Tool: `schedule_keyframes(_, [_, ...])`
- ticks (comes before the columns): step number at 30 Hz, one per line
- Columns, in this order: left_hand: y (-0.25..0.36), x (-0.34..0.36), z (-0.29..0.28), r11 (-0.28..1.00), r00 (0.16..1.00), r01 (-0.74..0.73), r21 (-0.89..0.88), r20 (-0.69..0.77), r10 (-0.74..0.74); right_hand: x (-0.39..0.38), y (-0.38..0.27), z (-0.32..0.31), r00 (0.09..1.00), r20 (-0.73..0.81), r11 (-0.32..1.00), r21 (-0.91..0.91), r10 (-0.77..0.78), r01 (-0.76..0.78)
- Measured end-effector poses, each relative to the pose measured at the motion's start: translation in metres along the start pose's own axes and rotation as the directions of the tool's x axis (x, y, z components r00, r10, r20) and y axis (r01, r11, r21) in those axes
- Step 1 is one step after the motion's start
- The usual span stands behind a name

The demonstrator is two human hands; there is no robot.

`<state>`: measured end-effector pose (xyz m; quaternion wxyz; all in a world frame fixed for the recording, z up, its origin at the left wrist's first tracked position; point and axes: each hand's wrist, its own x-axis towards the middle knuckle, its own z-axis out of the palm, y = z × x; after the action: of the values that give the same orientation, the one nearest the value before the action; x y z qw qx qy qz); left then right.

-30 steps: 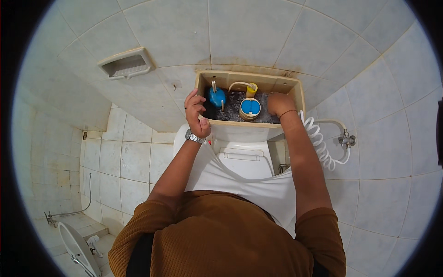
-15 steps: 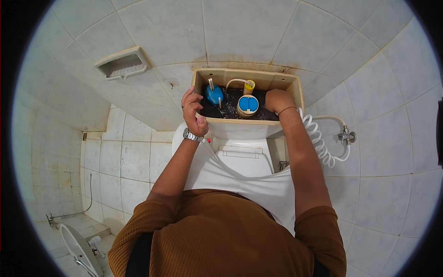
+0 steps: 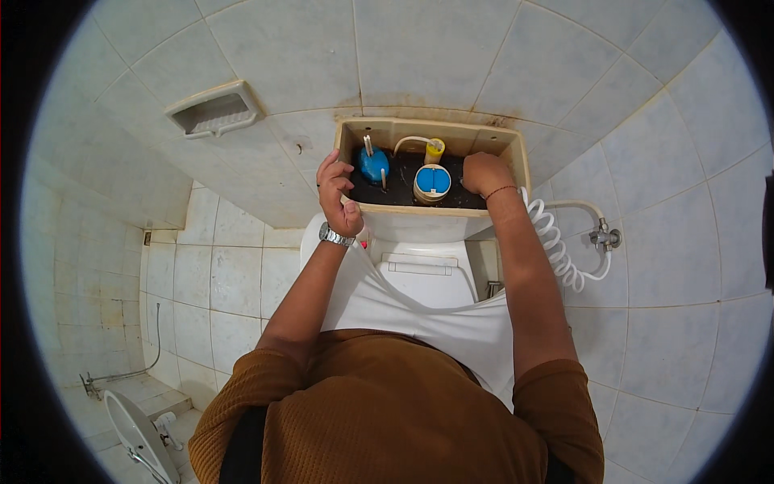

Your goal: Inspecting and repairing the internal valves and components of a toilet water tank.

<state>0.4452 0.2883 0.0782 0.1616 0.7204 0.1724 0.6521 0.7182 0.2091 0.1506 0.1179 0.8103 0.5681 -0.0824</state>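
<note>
the beige ceramic toilet cistern (image 3: pixel 500 145) is already lidless. your left hand (image 3: pixel 339 189) curls loosely over its front rim beside the blue float valve (image 3: pixel 373 165); your right hand (image 3: pixel 482 172) reaches inside, fingers hidden. fittings remain in place.

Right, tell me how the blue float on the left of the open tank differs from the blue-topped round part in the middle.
The blue float is a rounded all-blue bulb with a thin metal rod sticking up from it; the blue-topped part is a flat round disc with a pale rim, split down its middle. The float sits near the left hand at the tank's front rim; the disc lies nearer the right hand. Both are blue and stand inside the lidless tank.
</note>
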Motion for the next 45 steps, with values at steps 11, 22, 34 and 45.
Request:
schedule_keyframes(11, [-0.005, 0.000, 0.000, 0.998, 0.998, -0.063, -0.026, -0.026, 0.062, -0.007, 0.003, -0.035, 0.956, -0.282, 0.995, 0.019, -0.084, 0.093])
schedule_keyframes(22, [-0.006, -0.001, -0.005, 0.999, 0.999, -0.026, -0.042, -0.023, 0.025, 0.004, -0.032, -0.104, 0.919, -0.340, 0.980, -0.057, -0.198, 0.190])
schedule_keyframes(34, [-0.008, -0.002, -0.005, 0.998, 0.999, -0.034, -0.051, -0.006, 0.034, 0.020, -0.036, -0.095, 0.937, -0.267, 0.973, -0.006, -0.225, 0.232])
schedule_keyframes(45, [-0.009, -0.002, -0.004, 0.998, 0.999, -0.039, -0.058, -0.009, 0.038, 0.022, -0.037, -0.096, 0.952, -0.242, 0.979, 0.034, -0.188, 0.202])
